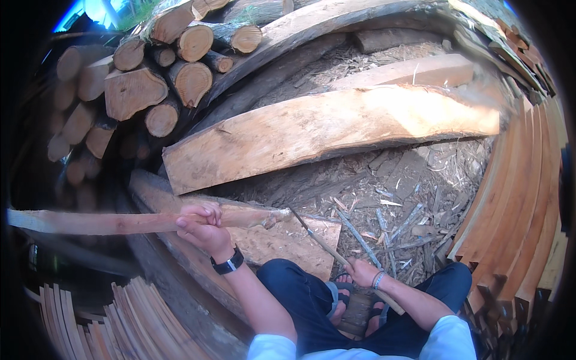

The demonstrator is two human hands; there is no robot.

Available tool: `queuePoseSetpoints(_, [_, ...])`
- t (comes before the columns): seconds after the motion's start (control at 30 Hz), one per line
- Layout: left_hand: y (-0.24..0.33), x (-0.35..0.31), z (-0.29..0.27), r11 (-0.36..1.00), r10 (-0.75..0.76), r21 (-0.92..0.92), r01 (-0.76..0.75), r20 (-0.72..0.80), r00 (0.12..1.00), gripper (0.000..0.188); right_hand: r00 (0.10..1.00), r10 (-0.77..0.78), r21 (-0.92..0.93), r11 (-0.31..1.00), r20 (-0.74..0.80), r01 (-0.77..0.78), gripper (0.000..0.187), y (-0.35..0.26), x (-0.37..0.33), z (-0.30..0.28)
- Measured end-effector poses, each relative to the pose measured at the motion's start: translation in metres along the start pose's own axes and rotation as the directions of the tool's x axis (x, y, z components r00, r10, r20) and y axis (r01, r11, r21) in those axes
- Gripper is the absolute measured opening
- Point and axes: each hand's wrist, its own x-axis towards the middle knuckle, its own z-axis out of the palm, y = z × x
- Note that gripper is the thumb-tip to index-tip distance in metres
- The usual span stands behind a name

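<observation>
My left hand (205,228) is closed round a long, thin wooden board (114,222), held level and stretching to the left edge of view. The board's right end is rough and splintered. In my right hand (362,273) is a slim tool with a long wooden handle (329,248). Its narrow dark blade points up and left, the tip close to the board's rough end. Whether the tip touches the board I cannot tell. Below the board lies a thick flat slab (288,246), in front of my knees.
A large sawn slab (330,129) lies across the middle, over bark and wood chips (414,198). Cut logs (192,84) are piled at the far left. Stacked planks (522,198) line the right side, and thin upright boards (138,318) stand at the lower left.
</observation>
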Motion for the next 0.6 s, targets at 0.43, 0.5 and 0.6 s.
queuePoseSetpoints(0.43, [0.002, 0.002, -0.004, 1.0, 0.005, 0.007, -0.004, -0.033, 0.999, 0.059, 0.89, -0.194, -0.061, 0.981, -0.413, 0.185, 0.022, -0.059, -0.015, -0.052])
queuePoseSetpoints(0.5, [0.001, 0.0, -0.001, 1.0, 0.008, 0.001, -0.008, -0.018, 1.0, 0.059, 0.953, -0.081, -0.17, 0.985, -0.291, 0.032, 0.021, -0.049, -0.014, -0.031])
queuePoseSetpoints(0.6, [0.002, -0.001, 0.005, 1.0, -0.005, 0.009, 0.005, -0.01, 1.0, 0.059, 0.994, 0.006, -0.355, 0.934, -0.113, -0.046, 0.022, -0.013, -0.009, 0.006])
